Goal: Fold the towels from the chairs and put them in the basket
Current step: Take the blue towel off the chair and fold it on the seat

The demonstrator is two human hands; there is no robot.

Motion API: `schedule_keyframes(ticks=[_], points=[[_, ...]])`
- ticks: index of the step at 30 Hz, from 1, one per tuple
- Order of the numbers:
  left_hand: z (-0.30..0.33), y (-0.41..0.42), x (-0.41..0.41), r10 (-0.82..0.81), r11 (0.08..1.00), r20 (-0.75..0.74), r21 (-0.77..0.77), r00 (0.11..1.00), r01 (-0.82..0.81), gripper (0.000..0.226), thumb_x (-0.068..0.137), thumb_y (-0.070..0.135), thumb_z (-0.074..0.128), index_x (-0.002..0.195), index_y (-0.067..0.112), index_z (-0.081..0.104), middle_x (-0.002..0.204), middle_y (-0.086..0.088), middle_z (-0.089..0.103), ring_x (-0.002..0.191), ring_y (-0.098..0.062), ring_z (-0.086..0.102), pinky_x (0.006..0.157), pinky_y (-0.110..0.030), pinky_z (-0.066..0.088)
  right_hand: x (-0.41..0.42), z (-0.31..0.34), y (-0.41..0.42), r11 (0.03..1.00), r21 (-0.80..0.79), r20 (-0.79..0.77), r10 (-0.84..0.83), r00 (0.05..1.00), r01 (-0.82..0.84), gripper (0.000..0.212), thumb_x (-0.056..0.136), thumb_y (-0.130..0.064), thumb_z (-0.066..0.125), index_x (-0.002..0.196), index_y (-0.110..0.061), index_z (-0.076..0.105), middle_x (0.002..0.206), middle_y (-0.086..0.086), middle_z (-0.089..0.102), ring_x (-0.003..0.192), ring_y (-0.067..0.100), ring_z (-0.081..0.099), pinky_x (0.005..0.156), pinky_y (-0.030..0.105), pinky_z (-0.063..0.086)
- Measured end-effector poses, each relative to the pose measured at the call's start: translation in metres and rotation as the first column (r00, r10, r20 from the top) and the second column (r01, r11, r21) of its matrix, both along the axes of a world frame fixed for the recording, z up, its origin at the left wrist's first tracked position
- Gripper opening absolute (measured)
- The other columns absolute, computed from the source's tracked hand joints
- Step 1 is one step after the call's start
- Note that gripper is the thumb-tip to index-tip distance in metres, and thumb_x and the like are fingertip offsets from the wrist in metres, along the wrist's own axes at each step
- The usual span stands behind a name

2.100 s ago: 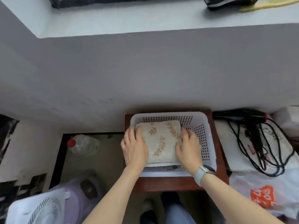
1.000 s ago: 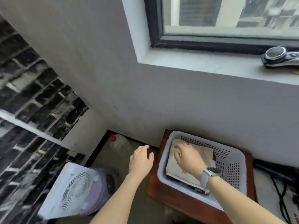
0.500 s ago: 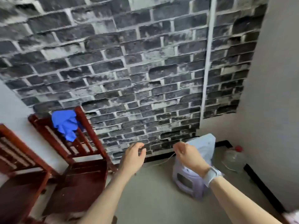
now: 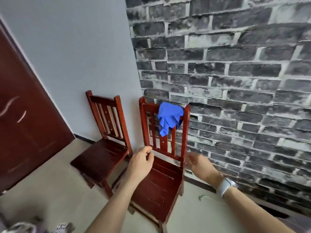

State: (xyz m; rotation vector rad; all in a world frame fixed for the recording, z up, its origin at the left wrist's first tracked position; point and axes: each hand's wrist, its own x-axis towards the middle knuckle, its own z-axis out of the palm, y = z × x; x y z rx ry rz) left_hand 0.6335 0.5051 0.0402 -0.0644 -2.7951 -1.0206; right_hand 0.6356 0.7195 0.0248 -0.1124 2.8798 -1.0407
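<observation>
A crumpled blue towel [image 4: 170, 117] hangs over the top rail of the right-hand red wooden chair [image 4: 161, 185], against the brick wall. A second red chair [image 4: 104, 155] to its left carries nothing. My left hand [image 4: 142, 163] hovers in front of the right chair's backrest with fingers loosely curled and holds nothing. My right hand [image 4: 197, 163], with a white watch on the wrist, is blurred beside the chair's right post and also holds nothing. Both hands are well below the towel. The basket is out of view.
A dark red door [image 4: 21, 125] stands at the left. The grey brick-pattern wall [image 4: 235, 81] runs along the right, close behind the chairs. Beige floor [image 4: 42, 195] lies in front of the chairs, with some blurred objects at the bottom left corner.
My view has swung left from the basket to the chairs. Both hands left the folded towel in the basket and now reach toward the chair with the blue towel.
</observation>
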Motion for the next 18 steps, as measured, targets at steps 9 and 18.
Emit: schedule_keyframes(ticks=[9,18], points=[[0.026,-0.067,-0.198,0.019,0.998,0.058,0.055,0.998,-0.023,0.032,0.093,0.018,0.048,0.124,0.011,0.053,0.124,-0.006,0.058,0.115,-0.017,0.054,0.088,-0.017,0.038,-0.242,-0.001,-0.048,0.956,0.217,-0.192,-0.158,0.969,0.199,0.037,0.09,-0.021,0.046,0.126,-0.016,0.05,0.127,0.01,0.052,0.12,0.029,0.044,0.093,0.036,0.039],[-0.003,-0.095,-0.296,-0.129,0.99,0.084,0.067,0.988,0.123,0.031,0.094,0.024,0.046,0.123,0.017,0.054,0.122,0.002,0.058,0.105,-0.005,0.052,0.089,-0.018,0.04,-0.348,-0.027,-0.043,0.668,0.739,-0.096,-0.017,0.995,0.083,0.071,0.09,-0.028,0.045,0.145,-0.037,0.002,0.152,0.001,0.02,0.134,0.026,0.028,0.1,0.04,0.035]])
